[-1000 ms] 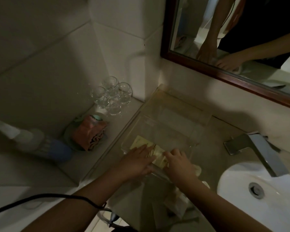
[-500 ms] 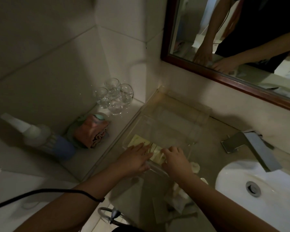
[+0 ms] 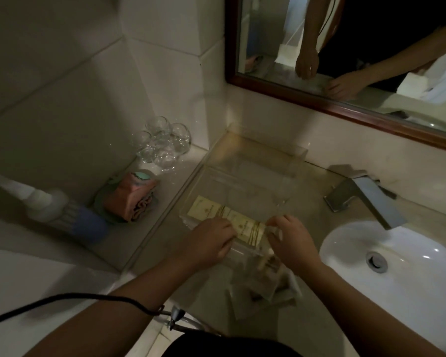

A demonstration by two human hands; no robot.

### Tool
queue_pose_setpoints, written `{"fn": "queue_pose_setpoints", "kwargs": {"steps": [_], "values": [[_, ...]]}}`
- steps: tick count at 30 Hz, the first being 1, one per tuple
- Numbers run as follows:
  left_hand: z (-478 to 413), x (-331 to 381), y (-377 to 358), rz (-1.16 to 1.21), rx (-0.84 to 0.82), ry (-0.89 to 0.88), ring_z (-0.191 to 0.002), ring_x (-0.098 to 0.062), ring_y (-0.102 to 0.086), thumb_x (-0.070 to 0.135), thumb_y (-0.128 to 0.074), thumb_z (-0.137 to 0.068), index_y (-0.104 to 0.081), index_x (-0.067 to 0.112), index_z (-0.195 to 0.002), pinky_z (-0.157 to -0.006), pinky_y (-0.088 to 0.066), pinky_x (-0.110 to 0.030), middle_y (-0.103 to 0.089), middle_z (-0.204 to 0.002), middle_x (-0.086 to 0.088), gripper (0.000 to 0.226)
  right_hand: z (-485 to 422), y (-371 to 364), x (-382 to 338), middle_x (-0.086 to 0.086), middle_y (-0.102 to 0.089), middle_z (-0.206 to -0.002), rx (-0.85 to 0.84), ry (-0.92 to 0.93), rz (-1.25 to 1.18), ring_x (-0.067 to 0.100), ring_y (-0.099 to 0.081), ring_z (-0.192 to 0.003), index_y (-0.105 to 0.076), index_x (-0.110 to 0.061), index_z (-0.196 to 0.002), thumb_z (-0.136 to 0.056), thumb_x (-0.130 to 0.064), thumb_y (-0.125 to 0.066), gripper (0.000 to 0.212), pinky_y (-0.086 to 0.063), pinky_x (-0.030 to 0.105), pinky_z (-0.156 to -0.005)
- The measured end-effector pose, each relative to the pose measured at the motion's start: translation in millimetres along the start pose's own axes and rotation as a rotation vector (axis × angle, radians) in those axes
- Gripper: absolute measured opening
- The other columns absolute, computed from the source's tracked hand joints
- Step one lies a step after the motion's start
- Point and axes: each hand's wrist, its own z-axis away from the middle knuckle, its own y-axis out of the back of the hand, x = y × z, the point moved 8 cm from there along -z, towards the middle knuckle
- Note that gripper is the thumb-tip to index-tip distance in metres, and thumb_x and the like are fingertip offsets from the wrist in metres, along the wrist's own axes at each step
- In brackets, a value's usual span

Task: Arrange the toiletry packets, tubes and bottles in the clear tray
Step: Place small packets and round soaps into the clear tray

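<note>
A clear tray (image 3: 265, 150) sits on the vanity counter against the wall, left of the basin. Cream toiletry packets (image 3: 224, 219) with gold print lie side by side in its near part. My left hand (image 3: 206, 240) rests fingers-down on the left end of the near packet. My right hand (image 3: 291, 240) touches its right end at the tray's near right corner, fingers curled; whether it pinches the packet is unclear. More pale packets (image 3: 263, 287) lie loose on the counter just in front of the tray, partly hidden by my right wrist.
A white basin (image 3: 410, 274) and a metal tap (image 3: 366, 197) are at the right. Upturned glasses (image 3: 162, 145) stand in the back corner, with a folded pink cloth (image 3: 131, 197) and a wall-mounted hair dryer (image 3: 49, 207) to the left. A wood-framed mirror (image 3: 345, 106) hangs above.
My hands have spread slightly apart along the packets, so more of the cream packet shows between them. The tray has not moved.
</note>
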Motion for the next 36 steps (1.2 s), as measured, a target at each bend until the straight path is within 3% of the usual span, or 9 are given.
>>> {"fn": "queue_pose_setpoints", "kwargs": {"steps": [3, 9, 12, 16, 19, 22, 25, 30, 36], "values": [[3, 24, 3, 0.030, -0.005, -0.041, -0.079, -0.016, -0.051, 0.028, -0.040, -0.089, -0.061, 0.017, -0.091, -0.066, -0.044, -0.031, -0.058, -0.087, 0.000, 0.025, 20, 9, 28, -0.007, -0.058, -0.100, 0.035, -0.090, -0.018, 0.010, -0.051, -0.089, -0.064, -0.025, -0.105, -0.089, -0.023, -0.063, 0.016, -0.043, 0.024, -0.075], [11, 52, -26, 0.100, -0.137, -0.059, -0.072, -0.016, -0.050, 0.030, -0.042, -0.093, -0.059, 0.016, -0.086, -0.061, -0.041, -0.031, -0.060, -0.084, -0.003, 0.022, 51, 8, 49, -0.007, -0.060, -0.090, 0.011, -0.101, -0.025, 0.014, -0.057, -0.083, -0.060, -0.030, -0.095, -0.086, -0.022, -0.064, 0.013, -0.046, 0.026, -0.069], [17, 66, -45, 0.101, -0.182, -0.032, -0.077, -0.014, -0.052, 0.037, -0.045, -0.093, -0.060, 0.019, -0.091, -0.064, -0.040, -0.029, -0.061, -0.089, -0.001, 0.023, 65, 3, 51, -0.012, -0.061, -0.083, -0.028, -0.175, 0.021, 0.010, -0.059, -0.075, -0.057, -0.034, -0.091, -0.088, -0.037, -0.059, 0.005, -0.052, 0.027, -0.066], [16, 73, -70, 0.078, -0.223, 0.106, -0.104, -0.019, -0.053, 0.049, -0.043, -0.090, -0.056, 0.022, -0.109, -0.084, -0.045, -0.033, -0.058, -0.114, -0.001, 0.035, 89, -2, 63, -0.008, -0.062, -0.071, -0.005, -0.293, 0.128, 0.008, -0.059, -0.063, -0.059, -0.029, -0.082, -0.091, -0.051, -0.051, 0.025, -0.056, 0.031, -0.060], [17, 70, -73, 0.254, -0.105, 0.326, -0.115, -0.021, -0.052, 0.042, -0.055, -0.088, -0.054, 0.018, -0.123, -0.093, -0.042, -0.033, -0.058, -0.123, -0.003, 0.043, 104, -16, 71, -0.009, -0.061, -0.074, -0.099, -0.309, 0.169, 0.007, -0.058, -0.066, -0.057, -0.031, -0.088, -0.090, -0.058, -0.047, 0.029, -0.054, 0.028, -0.061], [18, 65, -78, 0.278, -0.041, 0.474, -0.112, -0.021, -0.053, 0.046, -0.062, -0.077, -0.056, 0.020, -0.124, -0.094, -0.046, -0.037, -0.059, -0.119, -0.003, 0.054, 109, -22, 73, -0.011, -0.055, -0.072, -0.133, -0.308, 0.159, 0.006, -0.056, -0.064, -0.051, -0.031, -0.087, -0.089, -0.061, -0.048, 0.030, -0.050, 0.024, -0.057], [14, 66, -80, 0.348, -0.015, 0.525, -0.097, -0.014, -0.060, 0.051, -0.068, -0.069, -0.061, 0.029, -0.111, -0.086, -0.053, -0.038, -0.066, -0.106, 0.005, 0.048, 110, -26, 68, -0.011, -0.056, -0.073, -0.150, -0.314, 0.066, 0.002, -0.054, -0.062, -0.048, -0.033, -0.084, -0.090, -0.056, -0.051, 0.024, -0.043, 0.020, -0.051], [16, 72, -88, 0.416, -0.137, 0.533, -0.103, -0.017, -0.062, 0.034, -0.074, -0.071, -0.055, 0.025, -0.121, -0.091, -0.051, -0.038, -0.066, -0.114, 0.002, 0.054, 106, -37, 61, -0.008, -0.061, -0.072, -0.287, -0.329, -0.204, 0.002, -0.058, -0.064, -0.055, -0.033, -0.071, -0.086, -0.043, -0.065, 0.021, -0.046, 0.018, -0.056], [31, 69, -95, 0.405, -0.263, 0.559, -0.099, -0.025, -0.064, 0.028, -0.070, -0.078, -0.066, 0.013, -0.110, -0.086, -0.051, -0.036, -0.069, -0.109, -0.009, 0.036, 112, -44, 49, -0.008, -0.054, -0.069, -0.393, -0.213, -0.124, 0.003, -0.049, -0.060, -0.051, -0.031, -0.068, -0.075, -0.050, -0.071, 0.029, -0.035, 0.017, -0.054]]}}
